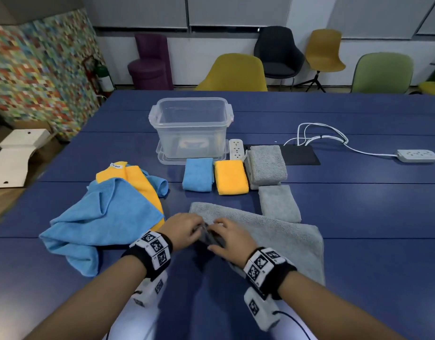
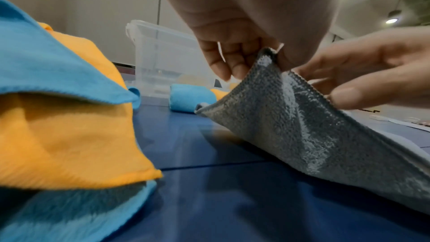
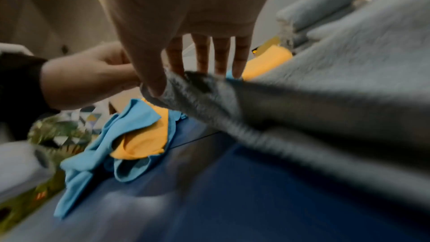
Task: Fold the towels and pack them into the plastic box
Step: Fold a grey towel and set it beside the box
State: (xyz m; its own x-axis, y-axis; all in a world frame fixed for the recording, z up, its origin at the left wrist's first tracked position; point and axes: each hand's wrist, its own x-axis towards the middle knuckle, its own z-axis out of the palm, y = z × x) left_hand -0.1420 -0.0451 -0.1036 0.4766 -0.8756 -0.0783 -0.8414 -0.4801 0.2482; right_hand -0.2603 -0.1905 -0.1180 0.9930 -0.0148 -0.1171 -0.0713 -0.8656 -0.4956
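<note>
mosaic wall (image 1: 39,69) | chairs (image 1: 232,72) (mixed colours) | blue table (image 1: 358,217)

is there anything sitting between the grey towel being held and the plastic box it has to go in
Yes. The folded blue towel and the folded orange towel lie on the table directly between the grey towel and the clear plastic box. The box itself is open on top, so lifting over them would clear the path.

No legible text anywhere. Wrist bands (image 1: 154,249) carry black-and-white square marker codes, tiny digits beside them too small to read. White tag on orange towel (image 1: 118,165): print blurred.
</note>
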